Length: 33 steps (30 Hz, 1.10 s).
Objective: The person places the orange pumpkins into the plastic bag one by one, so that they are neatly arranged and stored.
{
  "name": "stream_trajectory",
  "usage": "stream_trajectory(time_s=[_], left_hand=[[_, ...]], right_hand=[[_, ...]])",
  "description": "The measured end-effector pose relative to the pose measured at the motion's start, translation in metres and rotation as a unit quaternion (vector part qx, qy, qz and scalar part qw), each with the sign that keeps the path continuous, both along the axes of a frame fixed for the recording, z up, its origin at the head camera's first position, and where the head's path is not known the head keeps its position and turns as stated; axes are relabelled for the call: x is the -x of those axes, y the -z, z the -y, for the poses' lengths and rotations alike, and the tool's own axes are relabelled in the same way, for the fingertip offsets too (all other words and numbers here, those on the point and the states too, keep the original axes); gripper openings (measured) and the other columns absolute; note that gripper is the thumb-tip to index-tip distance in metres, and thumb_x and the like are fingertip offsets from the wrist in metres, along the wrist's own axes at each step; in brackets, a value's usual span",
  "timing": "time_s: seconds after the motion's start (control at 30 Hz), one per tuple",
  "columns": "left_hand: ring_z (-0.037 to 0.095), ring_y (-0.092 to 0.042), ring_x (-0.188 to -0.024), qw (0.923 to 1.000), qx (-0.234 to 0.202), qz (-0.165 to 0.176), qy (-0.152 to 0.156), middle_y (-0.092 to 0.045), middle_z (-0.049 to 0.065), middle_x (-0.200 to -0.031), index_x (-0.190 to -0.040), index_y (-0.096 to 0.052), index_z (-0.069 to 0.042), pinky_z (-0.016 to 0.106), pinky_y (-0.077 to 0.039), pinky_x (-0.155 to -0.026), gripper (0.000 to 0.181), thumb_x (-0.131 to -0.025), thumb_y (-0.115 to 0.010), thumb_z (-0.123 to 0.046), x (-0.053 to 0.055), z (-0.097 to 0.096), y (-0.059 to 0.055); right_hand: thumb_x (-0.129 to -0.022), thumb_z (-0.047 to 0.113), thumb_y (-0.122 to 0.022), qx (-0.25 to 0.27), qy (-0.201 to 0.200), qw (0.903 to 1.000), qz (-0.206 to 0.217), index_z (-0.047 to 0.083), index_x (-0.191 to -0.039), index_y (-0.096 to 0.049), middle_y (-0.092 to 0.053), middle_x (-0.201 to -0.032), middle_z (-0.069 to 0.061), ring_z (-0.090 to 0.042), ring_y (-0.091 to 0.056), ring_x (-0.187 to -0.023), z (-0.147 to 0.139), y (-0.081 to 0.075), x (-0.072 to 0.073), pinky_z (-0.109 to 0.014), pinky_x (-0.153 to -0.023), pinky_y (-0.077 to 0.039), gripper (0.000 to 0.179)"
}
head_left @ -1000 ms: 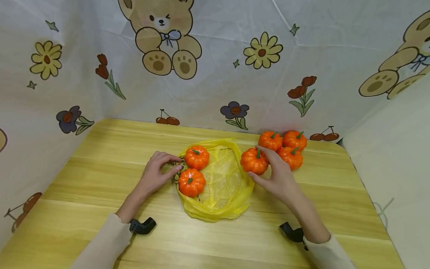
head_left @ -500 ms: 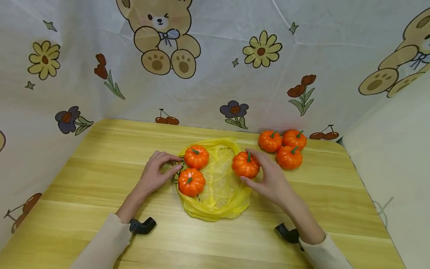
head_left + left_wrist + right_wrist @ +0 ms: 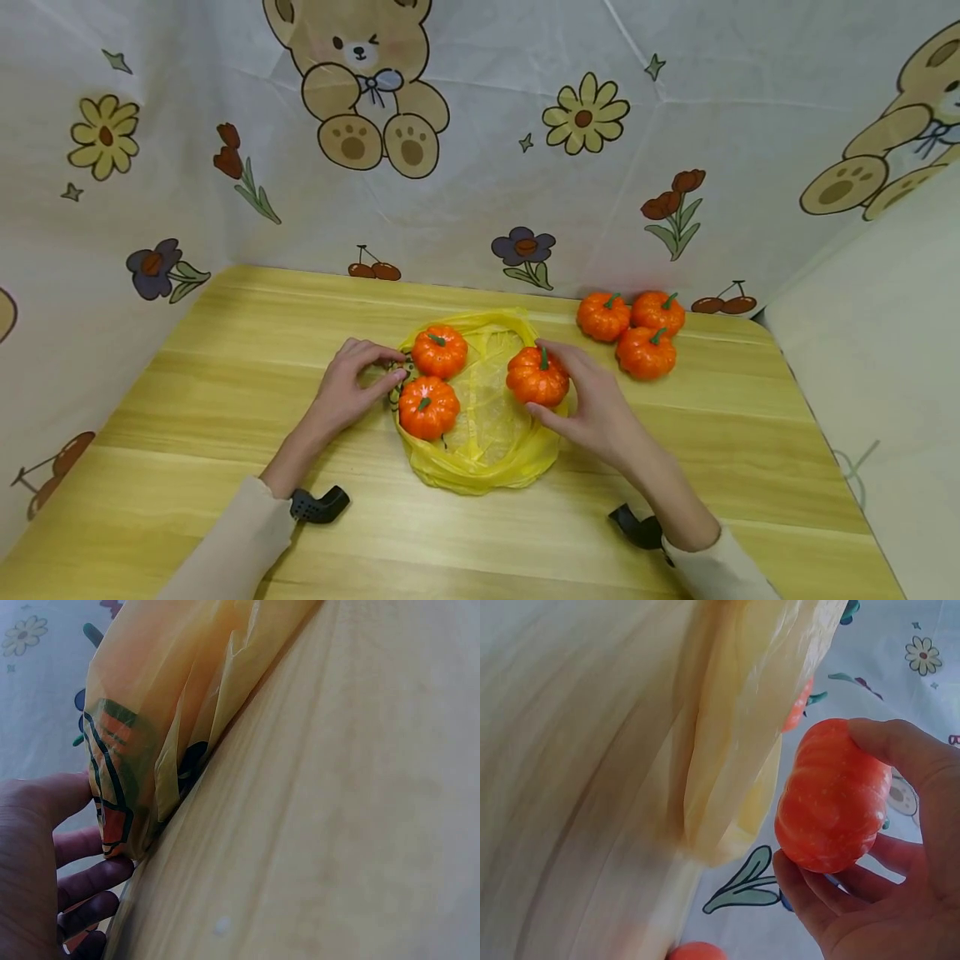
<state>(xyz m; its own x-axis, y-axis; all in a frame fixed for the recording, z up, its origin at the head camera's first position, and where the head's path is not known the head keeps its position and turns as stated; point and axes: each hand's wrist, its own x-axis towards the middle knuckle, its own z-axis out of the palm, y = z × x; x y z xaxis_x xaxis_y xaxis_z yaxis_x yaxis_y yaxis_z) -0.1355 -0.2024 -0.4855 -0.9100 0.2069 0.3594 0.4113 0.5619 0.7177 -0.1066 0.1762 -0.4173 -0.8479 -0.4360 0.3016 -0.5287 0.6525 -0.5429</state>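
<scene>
A yellow plastic bag [image 3: 480, 467] lies spread on the wooden table with its rim rolled round. Two small orange pumpkins [image 3: 429, 407] sit inside at its left. My right hand [image 3: 592, 408] grips another orange pumpkin [image 3: 537, 379] by its sides, thumb and fingers apart around it, over the right part of the bag's opening. The right wrist view shows this pumpkin [image 3: 832, 799] close to the bag's rim [image 3: 735, 772]. At the left, my left hand [image 3: 356, 379] holds the bag's printed side lightly between thumb and fingertips; in the left wrist view the fingers [image 3: 94, 881] touch the plastic [image 3: 172, 690].
Three more orange pumpkins [image 3: 647, 353] stand grouped near the table's back right. A white cloth [image 3: 480, 192] with bears and flowers hangs behind the table [image 3: 300, 558]. Dark devices [image 3: 321, 504] sit at both wrists.
My right hand has carried the pumpkin left and slightly toward me, from the bag's right rim to over its opening. My left hand has stayed in place at the bag.
</scene>
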Motion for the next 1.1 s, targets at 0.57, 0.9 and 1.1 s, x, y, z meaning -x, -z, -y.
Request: stream_trajectory(time_s=[0.57,0.9,1.1], left_hand=[[0.017,-0.054,-0.101,1.0000,0.001,-0.001,0.003,-0.075,-0.002,-0.105,-0.113,-0.079,-0.014,0.037,-0.041,-0.090,0.021,-0.094,-0.081,-0.023,-0.001,0.001,0.002],[0.017,-0.054,-0.101,1.0000,0.002,0.001,0.001,-0.075,-0.003,-0.105,-0.113,-0.080,-0.015,0.037,-0.041,-0.090,0.020,-0.094,-0.081,-0.024,-0.001,0.000,0.001],[0.017,-0.054,-0.101,1.0000,0.001,0.003,0.001,-0.075,-0.002,-0.105,-0.113,-0.079,-0.015,0.037,-0.041,-0.090,0.021,-0.094,-0.081,-0.024,0.000,0.001,0.000]], right_hand=[[-0.088,0.030,-0.087,-0.008,-0.037,0.9992,0.017,0.012,-0.155,-0.049,-0.057,-0.151,-0.008,-0.029,-0.054,-0.141,0.014,0.002,-0.012,-0.052,-0.116,-0.044,0.079],[-0.089,0.033,-0.086,-0.016,-0.060,0.9979,0.021,0.016,-0.157,-0.047,-0.056,-0.153,-0.006,-0.029,-0.054,-0.141,0.019,0.010,-0.014,-0.053,-0.115,-0.045,0.081],[-0.088,0.035,-0.087,-0.019,-0.068,0.9971,0.026,0.017,-0.157,-0.046,-0.054,-0.155,-0.005,-0.029,-0.053,-0.143,0.023,0.011,-0.016,-0.054,-0.115,-0.045,0.082]])
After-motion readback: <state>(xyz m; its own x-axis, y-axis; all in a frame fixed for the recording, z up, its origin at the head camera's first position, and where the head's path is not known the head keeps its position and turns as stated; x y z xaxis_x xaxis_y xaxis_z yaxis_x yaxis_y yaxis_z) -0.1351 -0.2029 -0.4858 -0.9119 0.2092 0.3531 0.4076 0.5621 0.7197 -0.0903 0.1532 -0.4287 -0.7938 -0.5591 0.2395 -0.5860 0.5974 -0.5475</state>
